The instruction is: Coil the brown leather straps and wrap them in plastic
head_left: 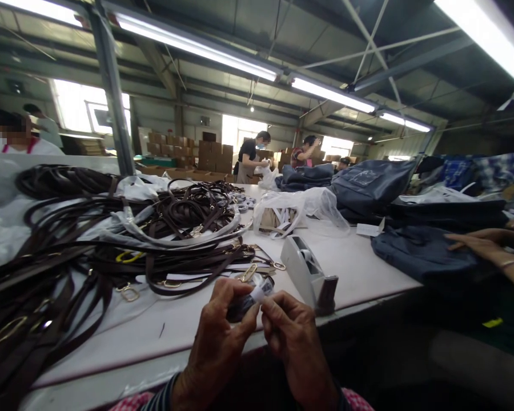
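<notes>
We hold a small dark bundle point(246, 302), wrapped in a white paper band, up between both hands — our left grip point(218, 337) and right grip point(293, 342) are closed on it, just above the long white surface point(188, 337). A grey tape dispenser point(308, 271) stands just beside the right hand — a heap of dark brown leather straps point(128, 240) lies further left.

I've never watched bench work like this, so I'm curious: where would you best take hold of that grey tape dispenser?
Likely the long body of the grey tape dispenser, pinched across its flat sides from above, coming from the near side by the right hand. It stands upright, so those sides are free; stay clear of the tape roll on top and the dark end piece.
</notes>
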The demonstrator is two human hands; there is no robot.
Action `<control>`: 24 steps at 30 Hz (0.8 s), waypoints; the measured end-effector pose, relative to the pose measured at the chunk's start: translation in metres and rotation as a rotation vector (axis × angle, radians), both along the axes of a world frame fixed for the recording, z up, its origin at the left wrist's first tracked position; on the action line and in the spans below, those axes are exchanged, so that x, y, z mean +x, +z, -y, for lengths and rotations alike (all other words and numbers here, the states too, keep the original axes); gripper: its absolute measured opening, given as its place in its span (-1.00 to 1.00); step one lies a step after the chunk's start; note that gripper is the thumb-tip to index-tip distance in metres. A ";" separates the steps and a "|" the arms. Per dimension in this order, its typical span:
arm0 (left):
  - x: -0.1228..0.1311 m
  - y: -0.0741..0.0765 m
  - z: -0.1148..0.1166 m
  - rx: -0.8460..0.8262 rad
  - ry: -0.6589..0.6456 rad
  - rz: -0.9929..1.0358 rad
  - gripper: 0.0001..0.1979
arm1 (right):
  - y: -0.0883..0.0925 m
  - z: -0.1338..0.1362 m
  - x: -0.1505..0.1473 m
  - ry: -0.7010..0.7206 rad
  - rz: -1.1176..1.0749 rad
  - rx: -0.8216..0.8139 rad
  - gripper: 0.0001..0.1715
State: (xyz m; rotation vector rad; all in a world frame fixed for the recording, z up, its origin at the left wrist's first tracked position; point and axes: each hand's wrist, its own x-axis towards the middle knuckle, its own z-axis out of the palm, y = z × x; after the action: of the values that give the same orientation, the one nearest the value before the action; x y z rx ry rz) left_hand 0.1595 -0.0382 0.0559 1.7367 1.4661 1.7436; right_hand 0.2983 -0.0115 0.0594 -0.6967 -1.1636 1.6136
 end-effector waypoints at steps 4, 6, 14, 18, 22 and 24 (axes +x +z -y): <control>-0.001 -0.003 0.002 0.089 0.010 -0.038 -0.91 | -0.001 -0.004 -0.004 -0.034 0.035 -0.008 -0.46; -0.001 -0.003 0.003 0.120 0.029 -0.042 -0.90 | -0.001 -0.005 -0.007 -0.051 0.047 -0.017 -0.44; -0.008 0.007 0.010 -0.011 -0.007 0.060 -0.91 | -0.007 -0.003 -0.015 -0.016 0.055 0.011 -0.43; -0.012 0.012 0.011 -0.263 -0.122 0.362 -0.72 | -0.013 -0.005 -0.027 0.010 0.000 0.020 -0.40; -0.016 0.014 0.016 -0.386 -0.288 0.673 -0.63 | -0.030 -0.007 -0.034 -0.003 0.044 0.060 -0.35; -0.020 0.016 0.020 -0.413 -0.290 0.726 -0.60 | -0.038 -0.005 -0.032 -0.037 0.147 0.099 -0.36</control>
State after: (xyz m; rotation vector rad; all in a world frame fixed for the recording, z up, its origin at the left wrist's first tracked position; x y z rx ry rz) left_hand 0.1394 -0.0584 0.0715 0.9029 1.0752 1.5311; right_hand 0.2665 -0.0066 0.0213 -0.7784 -1.3203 1.4831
